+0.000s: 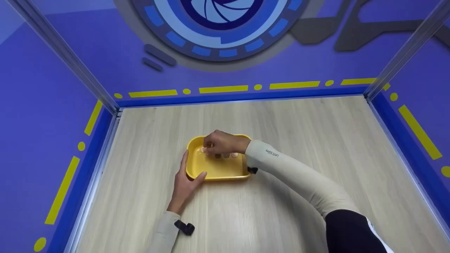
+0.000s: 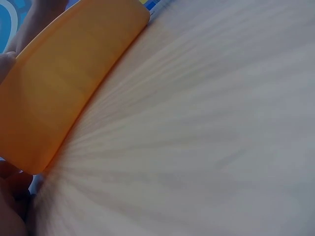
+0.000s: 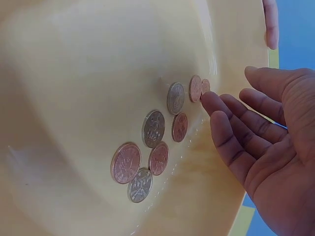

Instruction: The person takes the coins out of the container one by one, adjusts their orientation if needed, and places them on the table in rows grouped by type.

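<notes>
A yellow tray (image 1: 221,170) with rounded corners lies on the tabletop. My left hand (image 1: 185,184) holds its near left corner, the thumb at the front rim and the fingers along the outside of the left wall. My right hand (image 1: 223,142) reaches into the tray from the right. Several coins lie in a rough double row on the tray's floor, among them a large copper coin (image 3: 126,162) and a silver coin (image 3: 175,98). In the right wrist view, the right fingertips are right at a small copper coin (image 3: 205,86) at the row's end, with the thumb apart.
The wood-grain tabletop (image 1: 281,211) is bounded by a blue back wall (image 1: 225,77) and blue side walls with yellow markings. A metal rail (image 1: 95,189) runs along the left edge. Black straps sit on both sleeved wrists.
</notes>
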